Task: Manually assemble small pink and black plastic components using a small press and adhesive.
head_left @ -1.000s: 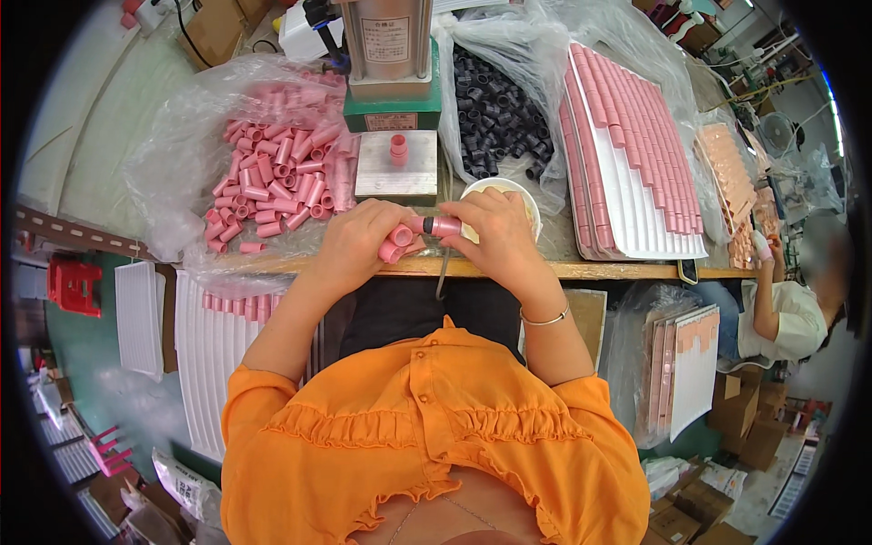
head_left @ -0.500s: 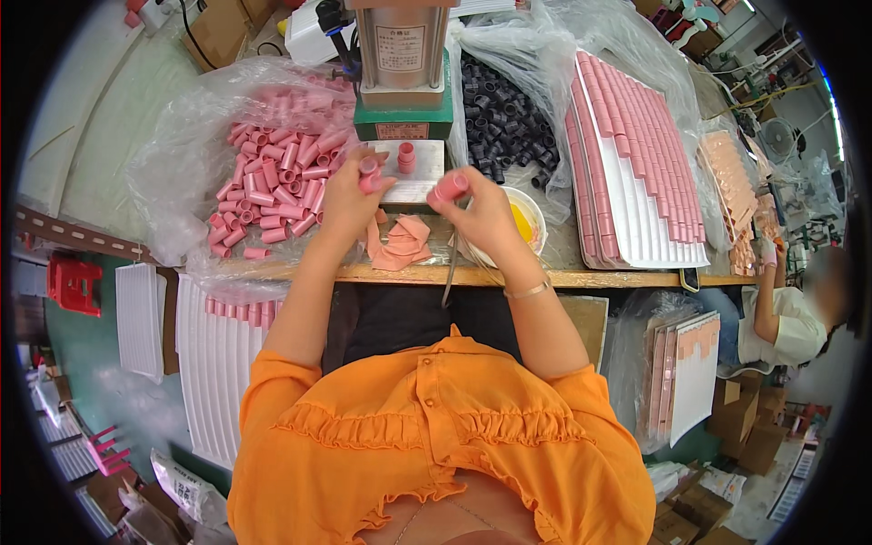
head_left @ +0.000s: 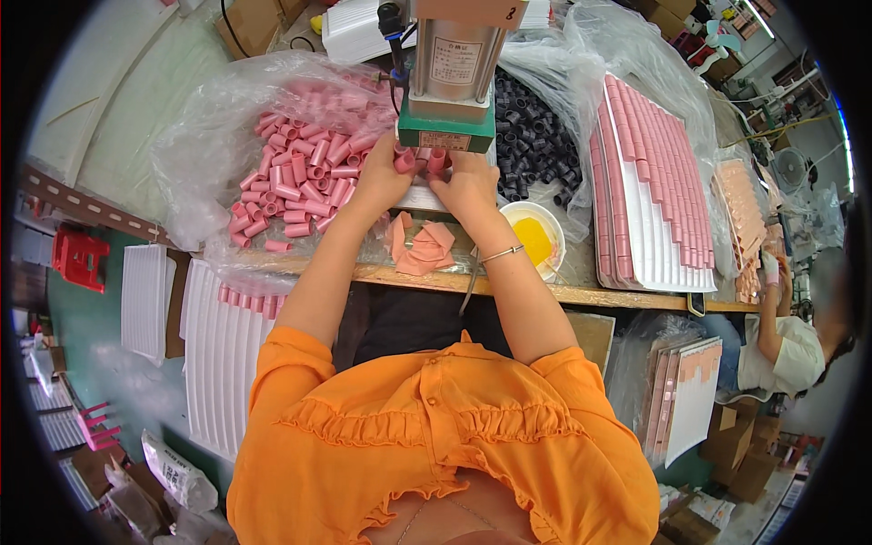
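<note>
Both of my hands are at the base of the bench press (head_left: pixel 447 134), just under its green block. My left hand (head_left: pixel 383 178) is closed on a short pink tube (head_left: pixel 404 163), its open end facing up. My right hand (head_left: pixel 470 188) has its thumb and fingers around another pink tube (head_left: pixel 438 162), upright over the metal base. Whether this tube stands on the base or is lifted cannot be made out. Loose pink tubes (head_left: pixel 304 177) lie heaped beside my left hand. Right of the press is a pile of black short fittings (head_left: pixel 536 136).
A white bowl with yellow contents (head_left: pixel 534 238) stands by my right forearm. Peach scraps (head_left: pixel 423 249) lie near the table edge. White ribbed trays with rows of pink tubes (head_left: pixel 649 182) lean at the right. Farther right another person (head_left: pixel 781 336) sits working.
Both hands have moved forward and closer together, from in front of the press to its base, carrying pink tubes. The view has shifted, so the bench things appear farther right.
</note>
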The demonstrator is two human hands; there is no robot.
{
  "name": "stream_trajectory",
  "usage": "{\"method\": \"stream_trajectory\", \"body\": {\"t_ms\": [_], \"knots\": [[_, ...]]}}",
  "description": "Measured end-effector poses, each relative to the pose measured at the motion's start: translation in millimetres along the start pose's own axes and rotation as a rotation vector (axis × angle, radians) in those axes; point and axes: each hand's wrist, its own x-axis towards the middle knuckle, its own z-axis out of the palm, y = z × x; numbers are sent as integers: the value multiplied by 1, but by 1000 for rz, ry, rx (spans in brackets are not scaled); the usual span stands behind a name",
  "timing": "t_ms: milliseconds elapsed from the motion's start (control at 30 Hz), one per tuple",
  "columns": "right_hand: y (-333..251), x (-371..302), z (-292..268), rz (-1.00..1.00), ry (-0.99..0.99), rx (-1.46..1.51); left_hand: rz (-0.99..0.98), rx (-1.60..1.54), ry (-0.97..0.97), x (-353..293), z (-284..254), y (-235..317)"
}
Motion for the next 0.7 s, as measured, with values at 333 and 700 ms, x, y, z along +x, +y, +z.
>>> {"method": "stream_trajectory", "body": {"t_ms": [333,700], "knots": [[-3,2,4,61,-72,-2,125,497,-210,48,-11,-8],[-24,-61,-63,15,-28,475,-186,-348,-230,-71,-71,60]]}}
